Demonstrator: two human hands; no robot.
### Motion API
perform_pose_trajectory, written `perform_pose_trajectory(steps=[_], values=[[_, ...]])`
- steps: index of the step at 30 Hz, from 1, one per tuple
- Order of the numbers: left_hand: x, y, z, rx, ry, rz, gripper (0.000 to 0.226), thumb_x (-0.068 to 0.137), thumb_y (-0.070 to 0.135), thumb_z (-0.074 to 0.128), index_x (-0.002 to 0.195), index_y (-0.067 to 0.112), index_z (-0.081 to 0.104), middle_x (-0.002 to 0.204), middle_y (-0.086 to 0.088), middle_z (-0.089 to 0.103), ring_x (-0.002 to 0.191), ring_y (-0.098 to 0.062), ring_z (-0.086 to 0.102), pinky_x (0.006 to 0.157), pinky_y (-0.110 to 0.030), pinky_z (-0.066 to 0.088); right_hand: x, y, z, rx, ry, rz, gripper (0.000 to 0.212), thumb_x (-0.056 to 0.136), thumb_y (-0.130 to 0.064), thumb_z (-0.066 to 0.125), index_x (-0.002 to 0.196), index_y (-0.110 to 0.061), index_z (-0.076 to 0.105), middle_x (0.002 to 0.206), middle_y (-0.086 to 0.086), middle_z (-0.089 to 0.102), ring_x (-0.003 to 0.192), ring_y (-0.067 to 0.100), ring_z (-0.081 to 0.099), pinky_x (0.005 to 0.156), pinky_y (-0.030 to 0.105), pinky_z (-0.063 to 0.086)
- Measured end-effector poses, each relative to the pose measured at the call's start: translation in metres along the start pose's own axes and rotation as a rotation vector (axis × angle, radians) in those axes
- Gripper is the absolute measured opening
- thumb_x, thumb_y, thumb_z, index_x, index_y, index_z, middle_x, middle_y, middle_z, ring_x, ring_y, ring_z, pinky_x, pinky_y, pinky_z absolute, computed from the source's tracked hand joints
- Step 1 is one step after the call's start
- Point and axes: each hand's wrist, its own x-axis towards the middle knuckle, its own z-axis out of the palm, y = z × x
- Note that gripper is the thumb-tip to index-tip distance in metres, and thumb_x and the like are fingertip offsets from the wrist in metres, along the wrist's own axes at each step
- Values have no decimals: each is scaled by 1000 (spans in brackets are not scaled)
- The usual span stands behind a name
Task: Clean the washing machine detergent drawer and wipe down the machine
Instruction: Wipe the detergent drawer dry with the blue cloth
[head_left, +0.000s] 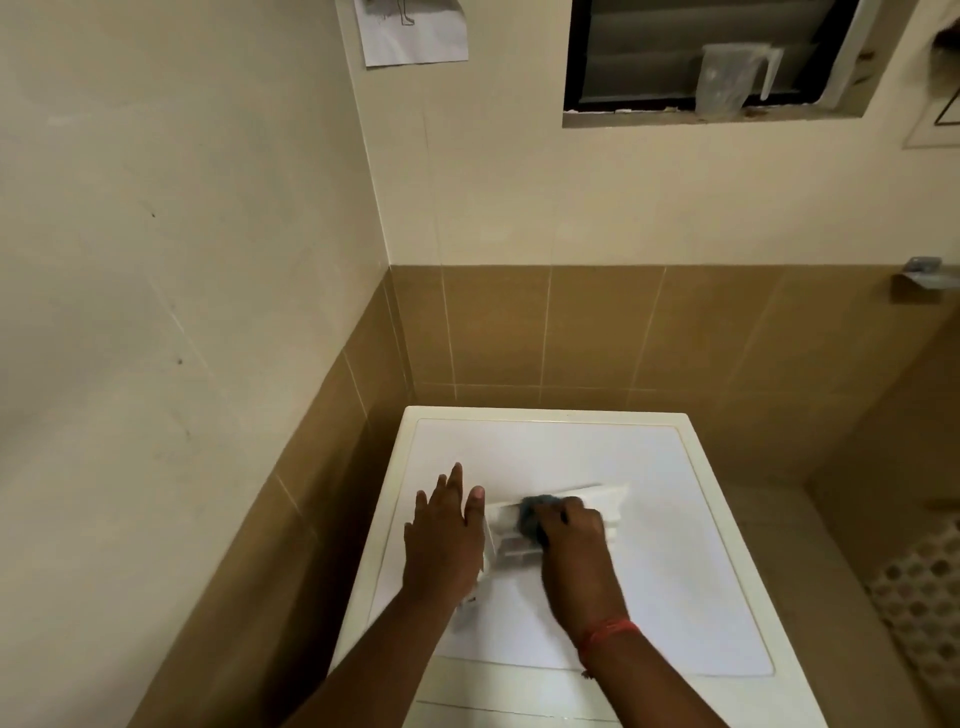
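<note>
Drawer (558, 519) lies out of its slot, flat on the washer (649, 571) top, so its compartments face up for scrubbing. Left hand (444, 535), fingers straight, presses its left end, likely to stop it sliding. Right hand (574, 540) curled round a dark scrubber (532, 514), working inside the drawer

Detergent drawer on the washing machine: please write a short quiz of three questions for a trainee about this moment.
1. True or false: the detergent drawer lies on top of the washing machine.
2. What does the right hand hold? A) blue-grey scrubbing pad B) bottle C) brush
3. How does the left hand lie?

Key
1. True.
2. A: the blue-grey scrubbing pad, pressed on the drawer.
3. Fingers straight, beside the drawer's left end.
</note>
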Motion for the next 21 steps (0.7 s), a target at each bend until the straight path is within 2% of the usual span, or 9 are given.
perform_pose_trajectory(steps=[3, 6, 9, 11, 13, 14, 16, 18, 21], values=[[1, -3, 1, -28, -19, -16, 79, 83, 69, 9, 155, 38, 9, 164, 5, 15, 152, -25, 6, 120, -56, 17, 6, -13, -1, -25, -123, -199, 50, 78, 6, 57, 115, -25, 67, 106, -4, 58, 96, 14, 50, 83, 17, 43], [2, -6, 0, -82, -49, 1, 75, 86, 66, 12, 155, 37, 7, 164, 5, 12, 152, -25, 5, 121, -53, 17, 19, 15, -26, -8, -207, 32, 41, 87, 2, 52, 117, -22, 67, 106, 3, 54, 99, 22, 52, 83, 29, 48], [1, -7, 0, -158, -42, 53, 62, 98, 55, 21, 155, 38, 4, 164, 4, 13, 151, -23, 13, 120, -42, 21, 26, 56, -53, -67, -67, 305, 46, 81, 11, 52, 107, -23, 70, 95, 7, 55, 88, 27, 57, 76, 21, 45], [1, -7, 2, -210, -12, 79, 61, 101, 51, 26, 154, 41, -1, 163, 3, 18, 146, -22, 29, 113, -35, 34, 32, 67, -67, 62, -62, 547, 47, 80, 11, 44, 99, -25, 67, 84, 12, 62, 69, 26, 62, 55, 22, 48], [0, -6, 1, -247, 2, 55, 64, 101, 51, 27, 155, 39, -5, 162, 3, 22, 138, -24, 43, 99, -29, 45, 39, 74, -72, 348, -62, 764, 49, 83, 12, 30, 103, -19, 63, 79, 23, 67, 49, 26, 57, 40, 23, 41], [1, -6, 1, -265, -2, 31, 65, 101, 51, 28, 156, 36, -4, 162, 3, 22, 137, -25, 44, 98, -28, 45, 40, 75, -73, 515, -49, 834, 52, 83, 14, 27, 108, -16, 62, 78, 28, 67, 50, 30, 56, 40, 25, 41], [1, -8, 0, -305, -18, -2, 65, 99, 54, 27, 156, 30, 6, 162, 2, 22, 142, -25, 37, 109, -34, 38, 39, 67, -78, 767, -41, 915, 47, 85, 17, 24, 103, -8, 59, 75, 32, 60, 62, 38, 54, 41, 28, 41], [2, -9, -1, -350, -13, 6, 64, 99, 54, 29, 155, 26, 17, 161, 1, 27, 143, -25, 35, 114, -39, 35, 37, 56, -81, 876, -45, 928, 38, 83, 18, 22, 89, -1, 54, 73, 29, 51, 63, 35, 48, 43, 25, 36], [4, -9, -3, -422, 11, 87, 51, 102, 36, 41, 151, 25, 28, 157, 4, 32, 141, -18, 36, 112, -37, 38, 31, 53, -83, 936, -56, 898, 47, 79, 18, 21, 83, -9, 58, 73, 24, 46, 61, 30, 47, 51, 26, 26]])
